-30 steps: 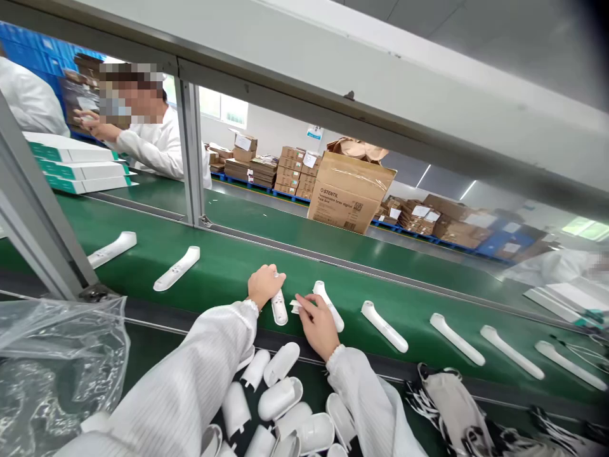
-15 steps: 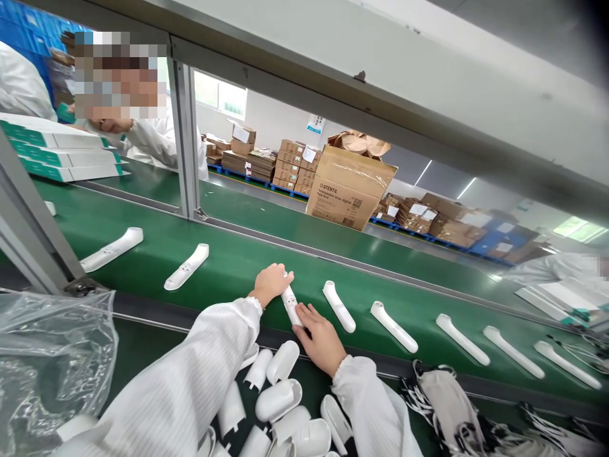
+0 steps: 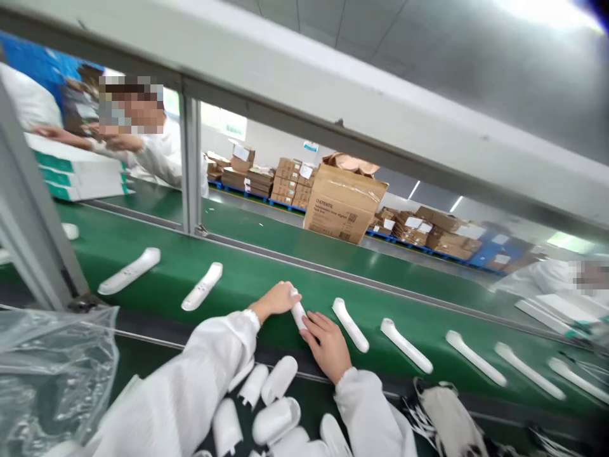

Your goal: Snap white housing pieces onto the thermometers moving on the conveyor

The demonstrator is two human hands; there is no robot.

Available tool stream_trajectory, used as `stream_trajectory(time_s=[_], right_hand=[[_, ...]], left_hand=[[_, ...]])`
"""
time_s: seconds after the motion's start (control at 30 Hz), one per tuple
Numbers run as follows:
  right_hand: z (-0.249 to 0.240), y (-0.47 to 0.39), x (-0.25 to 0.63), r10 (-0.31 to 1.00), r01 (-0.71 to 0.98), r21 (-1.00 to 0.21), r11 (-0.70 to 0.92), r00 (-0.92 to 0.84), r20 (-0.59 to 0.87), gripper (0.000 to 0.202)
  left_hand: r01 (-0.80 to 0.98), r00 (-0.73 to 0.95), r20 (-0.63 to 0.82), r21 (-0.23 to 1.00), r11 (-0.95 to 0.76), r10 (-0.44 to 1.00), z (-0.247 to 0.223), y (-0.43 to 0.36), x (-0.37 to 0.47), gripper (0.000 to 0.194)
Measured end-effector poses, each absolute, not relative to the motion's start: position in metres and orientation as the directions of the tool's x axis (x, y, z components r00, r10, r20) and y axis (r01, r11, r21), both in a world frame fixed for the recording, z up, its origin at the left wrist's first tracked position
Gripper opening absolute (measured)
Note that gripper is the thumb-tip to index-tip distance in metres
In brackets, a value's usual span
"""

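Note:
Over the green conveyor belt, my left hand point(image 3: 278, 301) grips the upper end of a white curved device point(image 3: 298, 314). My right hand point(image 3: 328, 344) has its fingers on the lower end of that same device, thumb and fingertips pressed to it. Similar white devices lie spaced along the belt: one point(image 3: 202, 287) to the left of my hands, its small buttons or marks facing up, and one point(image 3: 351, 325) just to the right. Below my hands is a loose pile of white plastic covers point(image 3: 276, 420).
A clear plastic bag point(image 3: 52, 374) lies at the lower left. Metal posts point(image 3: 191, 165) and an overhead beam frame the belt. Grey cuffs with cables point(image 3: 450, 419) sit at the lower right. Across the belt are a carton point(image 3: 343, 206), stacked white-green boxes point(image 3: 88, 174) and people in white.
The view has tilted, so the scene sits lower. The devices on the belt have shifted right in the picture. Both hands stay on the same device, which now shows less of its marked face.

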State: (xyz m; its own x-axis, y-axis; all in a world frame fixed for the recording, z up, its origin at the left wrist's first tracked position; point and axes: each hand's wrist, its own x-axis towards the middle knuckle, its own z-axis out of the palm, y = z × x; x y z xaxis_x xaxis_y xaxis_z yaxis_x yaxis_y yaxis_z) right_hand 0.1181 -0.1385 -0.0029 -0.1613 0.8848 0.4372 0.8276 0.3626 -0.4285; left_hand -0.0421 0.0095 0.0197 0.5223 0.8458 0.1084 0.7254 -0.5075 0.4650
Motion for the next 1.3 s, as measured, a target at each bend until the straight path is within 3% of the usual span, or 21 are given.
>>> stream_trajectory(time_s=[0.07,0.13,0.33,0.53,0.7,0.83,0.9,1.0,1.13,1.3], right_hand=[[0.0,-0.148,0.113,0.81,0.75,-0.423,0.508,-0.249,0.531,0.029],[0.002,-0.155,0.107,0.774,0.658,-0.451,0.603,-0.345,0.531,0.028],[0.005,-0.16,0.093,0.778,0.545,-0.555,0.628,-0.461,0.427,0.022],[0.003,-0.156,0.099,0.885,0.487,-0.741,0.462,-0.309,0.349,0.017],[-0.001,-0.154,0.106,0.959,0.363,-0.887,0.285,-0.111,0.263,0.026],[-0.005,-0.15,0.107,0.971,0.208,-0.951,0.228,0.017,0.236,0.032],[-0.007,-0.148,0.107,0.963,0.211,-0.942,0.261,0.016,0.27,0.035],[-0.01,-0.148,0.109,0.939,0.264,-0.907,0.329,0.009,0.344,0.036],[-0.007,-0.149,0.108,0.918,0.404,-0.848,0.342,0.048,0.393,0.034],[-0.005,-0.135,0.091,0.946,0.463,-0.847,0.259,0.055,0.319,0.045]], left_hand=[[0.661,0.558,0.154,0.511,-0.549,0.815,0.014,0.003,-0.047,0.026],[0.616,0.568,0.201,0.539,-0.575,0.798,0.007,-0.004,-0.05,0.026],[0.594,0.54,0.23,0.577,-0.561,0.809,-0.001,-0.029,-0.045,0.034],[0.609,0.58,0.241,0.505,-0.611,0.778,0.011,-0.04,-0.049,0.032],[0.677,0.581,0.331,0.309,-0.668,0.743,0.033,-0.031,-0.066,0.026],[0.856,0.336,0.408,0.245,-0.456,0.849,0.051,-0.011,-0.099,0.028],[0.93,0.183,0.386,0.229,-0.286,0.904,0.051,-0.001,-0.117,0.031],[0.961,0.073,0.228,0.244,-0.129,0.971,0.042,0.009,-0.136,0.035],[0.926,0.067,0.063,0.368,-0.086,0.996,0.031,0.013,-0.141,0.036],[0.873,0.064,0.043,0.482,-0.077,0.997,0.026,0.019,-0.132,0.025]])
